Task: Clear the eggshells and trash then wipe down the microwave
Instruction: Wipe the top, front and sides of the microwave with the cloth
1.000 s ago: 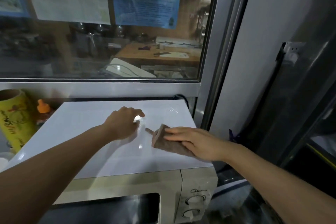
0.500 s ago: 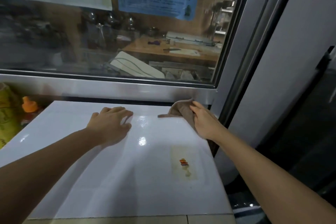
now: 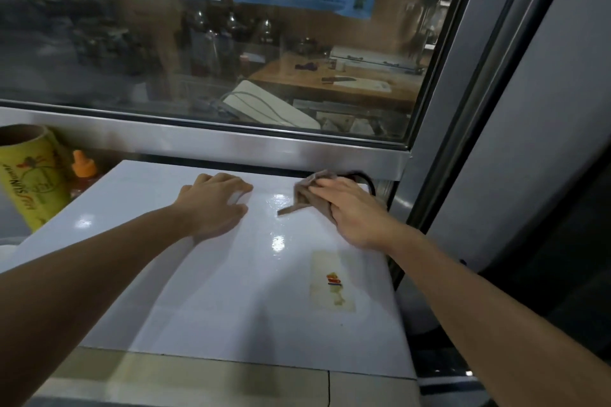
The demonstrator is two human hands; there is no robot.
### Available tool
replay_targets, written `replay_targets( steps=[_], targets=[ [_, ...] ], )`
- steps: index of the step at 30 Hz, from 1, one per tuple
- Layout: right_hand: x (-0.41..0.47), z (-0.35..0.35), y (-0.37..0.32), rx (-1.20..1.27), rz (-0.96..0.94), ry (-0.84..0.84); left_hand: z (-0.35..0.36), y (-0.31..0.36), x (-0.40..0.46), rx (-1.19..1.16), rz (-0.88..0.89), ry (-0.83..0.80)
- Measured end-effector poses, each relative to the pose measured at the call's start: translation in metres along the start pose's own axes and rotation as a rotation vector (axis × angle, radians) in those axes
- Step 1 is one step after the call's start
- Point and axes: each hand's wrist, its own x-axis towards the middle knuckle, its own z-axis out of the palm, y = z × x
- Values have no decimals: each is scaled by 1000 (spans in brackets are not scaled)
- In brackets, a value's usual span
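Brown rag (image 3: pixel 305 196) at far right corner of white microwave top (image 3: pixel 231 291) | right hand (image 3: pixel 355 213) bunches and presses it | left hand (image 3: pixel 215 205) flat, empty, just beside | unwiped sticker stain (image 3: pixel 332 281) lies nearer the body, right hand closest

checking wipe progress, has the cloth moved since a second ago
Yes. The cloth under the right hand has gone from the microwave top's front right area to its back right corner, beside the window frame.

The white microwave top (image 3: pixel 211 291) carries a brown cloth (image 3: pixel 305 196), both hands and a stained sticker (image 3: pixel 333 281).
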Motion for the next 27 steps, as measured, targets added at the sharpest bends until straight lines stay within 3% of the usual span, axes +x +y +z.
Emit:
replay_targets(
  steps=[3,5,10,14,21,25,27],
  targets=[
    [-27,5,-37,47,-278,-10,-2,-1,-7,5,24,1],
    [-36,6,-41,83,-364,-55,-6,-13,-14,-9,12,38],
    [18,2,2,21,-108,-66,-19,-65,-29,123,-122,49],
    [68,18,-10,48,-63,-32,-16,-80,-32,133,-103,-7],
    [58,26,-94,89,-224,-115,-18,-80,-34,95,-82,7],
    [7,18,-98,186,-413,-149,-25,-95,-41,-13,-61,36],
    [19,14,-83,205,-377,-151,-30,-110,-47,11,-86,91]
  ],
)
